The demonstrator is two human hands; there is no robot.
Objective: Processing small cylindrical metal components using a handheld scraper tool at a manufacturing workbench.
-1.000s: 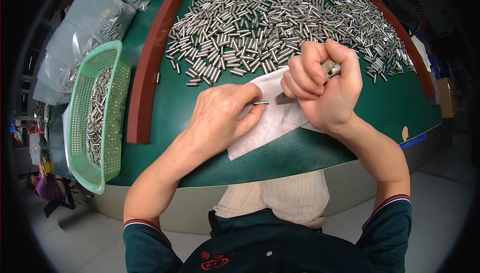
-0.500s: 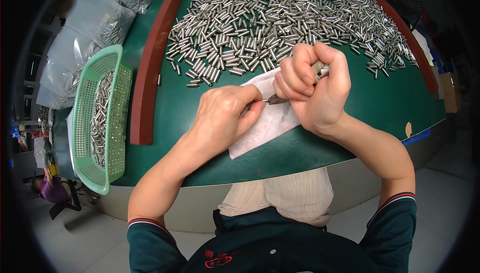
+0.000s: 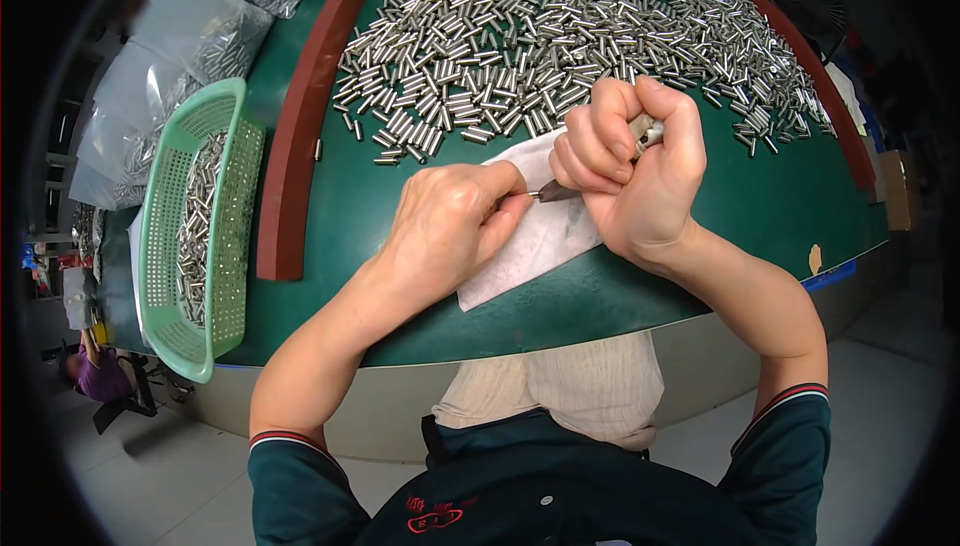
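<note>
Over the pale cloth (image 3: 525, 261) near the front of the green table, my two hands meet. My left hand (image 3: 455, 216) pinches a small shiny metal cylinder (image 3: 534, 196) between thumb and forefinger; only its end shows. Wrapped around a hand tool (image 3: 556, 192) with a dark tapered metal tip is my right hand (image 3: 635, 171). The tool's tip touches or nearly touches the cylinder's end. A pale handle end sticks out by the right thumb; the fist hides the rest. Beyond both hands, a wide heap of metal cylinders (image 3: 440, 76) covers the table's far part.
Reddish-brown wooden rails (image 3: 295, 166) border the heap. At the left stands a green plastic basket (image 3: 232, 276) with metal cylinders inside. Clear bags (image 3: 170, 46) of cylinders lie behind it. A fan (image 3: 805, 6) is at the far right; a person in purple (image 3: 103, 374) is at the left.
The view has shifted slightly. My hands keep the same hold, and a little more of the cylinder's end shows beside the tool's tip.
</note>
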